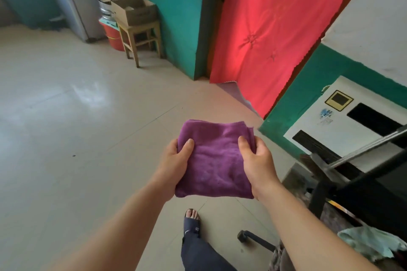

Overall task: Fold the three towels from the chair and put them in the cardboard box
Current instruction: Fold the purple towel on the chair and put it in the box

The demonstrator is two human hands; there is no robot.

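Observation:
A folded purple towel (214, 160) hangs in the air in front of me, held flat as a thick square. My left hand (174, 165) grips its left edge, thumb on top. My right hand (257, 160) grips its right edge the same way. An open cardboard box (134, 10) sits on a small wooden stool (141, 35) at the far left of the green wall, well apart from my hands. A crumpled pale green towel (372, 244) lies on the chair (352, 185) at the lower right.
A red curtain (275, 28) hangs ahead. A red bucket (113, 36) and metal pots stand behind the stool. A white appliance (343, 121) stands against the right wall. A tiled floor (66, 116) stretches between me and the box. My sandalled foot (192, 220) shows below.

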